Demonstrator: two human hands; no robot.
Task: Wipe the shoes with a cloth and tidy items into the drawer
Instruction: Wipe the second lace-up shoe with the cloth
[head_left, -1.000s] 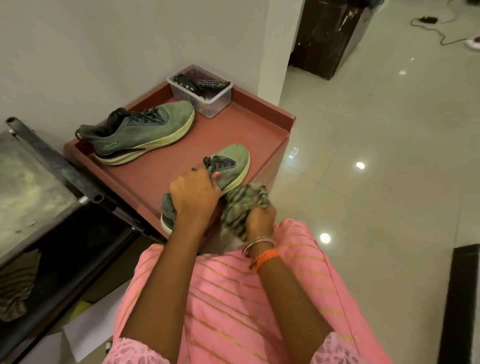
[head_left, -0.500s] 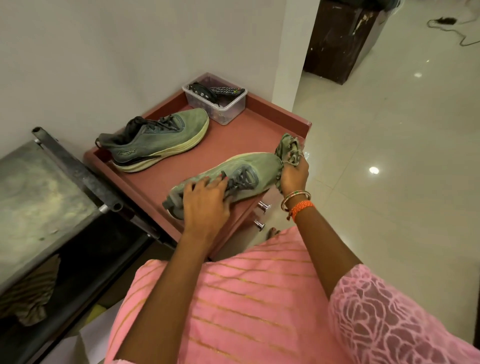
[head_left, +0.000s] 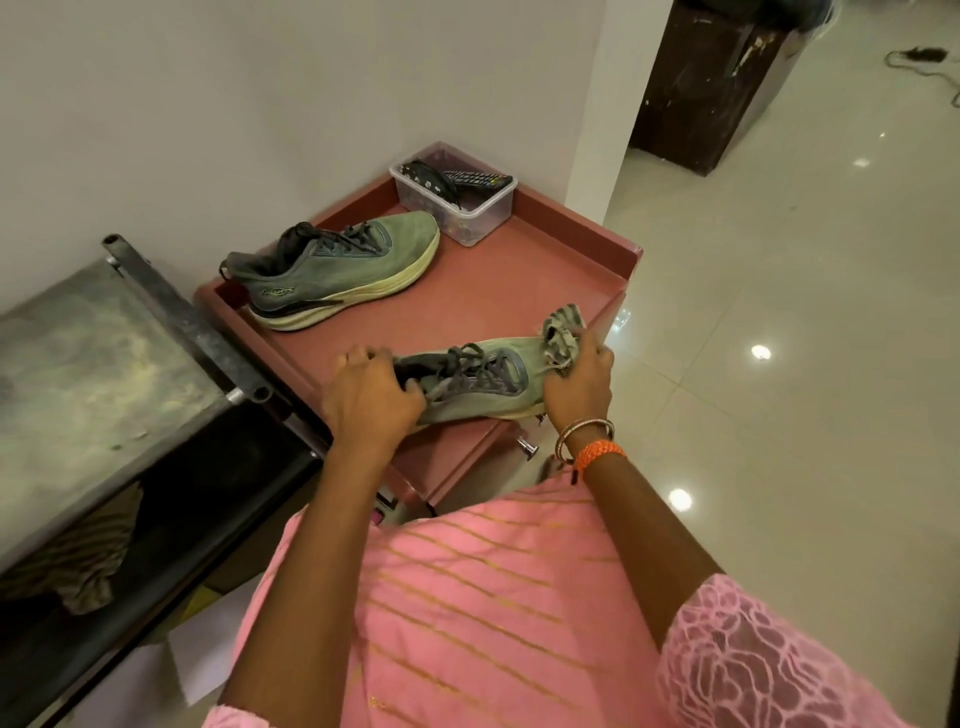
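The left hand (head_left: 371, 402) grips the near shoe (head_left: 470, 384) at its heel; the right hand (head_left: 576, 382) pinches the bunched cloth (head_left: 561, 332) against the toe. Keep the heel braced and wipe along the upper. The other shoe (head_left: 332, 270) rests farther back on the reddish counter (head_left: 493, 291), whose drawer, probably below, is barely visible; glossy tile floor (head_left: 779, 364) lies right.

Pink gold-striped dress (head_left: 467, 597) w/ lace sleeve (head_left: 769, 670) — right wrist: bangles (head_left: 582, 434), orange thread (head_left: 600, 453).

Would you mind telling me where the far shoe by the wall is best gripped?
Probably at the heel collar of the far shoe, coming from above on the left: it stands upright on its sole, opening upward, heel toward the left, with the plastic box crowding its toe.
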